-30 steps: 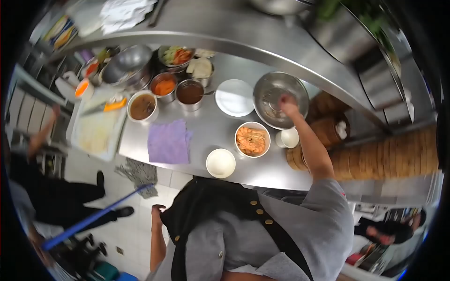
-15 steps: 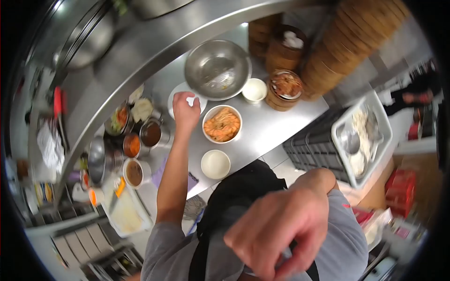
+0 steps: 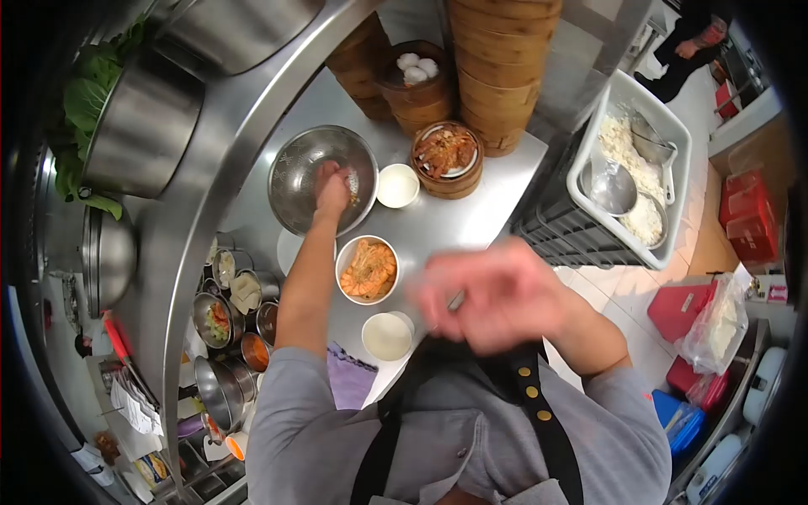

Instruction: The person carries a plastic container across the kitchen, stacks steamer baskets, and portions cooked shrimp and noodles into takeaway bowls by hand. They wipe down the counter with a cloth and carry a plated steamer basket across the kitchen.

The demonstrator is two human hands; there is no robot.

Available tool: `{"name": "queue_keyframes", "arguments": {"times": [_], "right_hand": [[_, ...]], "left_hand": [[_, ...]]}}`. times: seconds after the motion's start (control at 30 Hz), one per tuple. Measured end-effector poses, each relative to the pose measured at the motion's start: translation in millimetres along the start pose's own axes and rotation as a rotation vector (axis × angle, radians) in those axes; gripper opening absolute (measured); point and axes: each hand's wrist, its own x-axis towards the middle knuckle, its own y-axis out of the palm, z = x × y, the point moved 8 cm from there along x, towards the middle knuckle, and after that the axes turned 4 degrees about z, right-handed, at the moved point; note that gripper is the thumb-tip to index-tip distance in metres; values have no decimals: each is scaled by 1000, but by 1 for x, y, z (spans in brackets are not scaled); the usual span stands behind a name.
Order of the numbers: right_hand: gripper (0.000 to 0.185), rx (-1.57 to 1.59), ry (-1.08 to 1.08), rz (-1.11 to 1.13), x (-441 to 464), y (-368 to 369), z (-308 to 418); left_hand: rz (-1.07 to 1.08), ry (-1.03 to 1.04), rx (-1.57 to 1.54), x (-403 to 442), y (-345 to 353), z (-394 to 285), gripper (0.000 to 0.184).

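My left hand (image 3: 331, 192) reaches down inside a large steel mixing bowl (image 3: 290, 185), its fingers curled together. What they hold, if anything, is hidden; small pale bits lie on the bowl's wall beside them. My right hand (image 3: 495, 299) is raised close to the camera, smeared by motion, so its fingers do not show clearly. Below the mixing bowl stands a white bowl of orange shrimp (image 3: 367, 268). An off-white bowl (image 3: 387, 337) sits nearer my body, and a small white bowl (image 3: 398, 186) stands right of the steel one.
Bamboo steamers (image 3: 505, 76) are stacked at the back, one holding reddish-brown food (image 3: 444, 151). A grey bin (image 3: 593, 172) with white food and steel bowls stands right. Left are ingredient containers (image 3: 217, 320), a purple cloth (image 3: 349, 374) and a steel shelf edge (image 3: 223, 177). Another person stands far right.
My left hand has moved from above a white plate into the steel mixing bowl. My right hand has risen away from my chest toward the counter. The view has shifted and turned.
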Motion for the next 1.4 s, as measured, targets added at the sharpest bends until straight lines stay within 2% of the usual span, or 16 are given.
{"name": "queue_keyframes", "arguments": {"times": [0.13,0.23,0.3,0.33,0.43,0.47,0.57,0.63,0.73,0.87,0.97,1.0,1.1,1.2,1.3,1.4], "right_hand": [[33,103,287,-437,38,-125,-97],[31,16,233,-568,78,-174,-148],[36,-354,91,-595,112,-203,-144],[39,-773,-53,-635,129,-222,-128],[41,-831,-89,-681,161,-249,-101],[41,-945,-101,-635,171,-243,-93],[45,-1283,-139,-511,194,-226,-88],[55,-1509,-203,-481,211,-227,-97],[68,-1558,-99,-609,231,-251,-111],[78,-1378,233,-580,252,-296,-136],[77,-939,455,-619,249,-311,-151],[71,-951,448,-635,253,-318,-153],[59,-914,425,-724,261,-326,-156],[38,-1005,508,-640,278,-318,-169],[29,-805,467,-841,292,-321,-186],[34,-501,390,-965,318,-333,-212]], "left_hand": [[-1,-42,40,7,5,6,11],[92,-53,30,3,-26,-17,10],[-209,-20,-69,-2,-49,-8,16],[-111,-174,-447,-12,-57,-5,14],[97,-404,-1721,-76,-131,-108,21],[164,-298,-1983,-94,-162,-160,35],[493,-108,-2411,-142,-241,-276,32],[608,324,-2277,-151,-287,-313,32],[445,641,-2365,-158,-318,-331,33],[275,717,-2335,-173,-322,-336,29],[403,575,-2350,-170,-320,-327,35],[452,511,-2363,-168,-321,-322,38],[225,152,-2129,-175,-302,-279,40],[-82,-216,-2213,-209,-265,-235,48],[-361,-472,-2089,-260,-233,-195,45],[-570,-752,-1802,-316,-204,-153,33]]}}
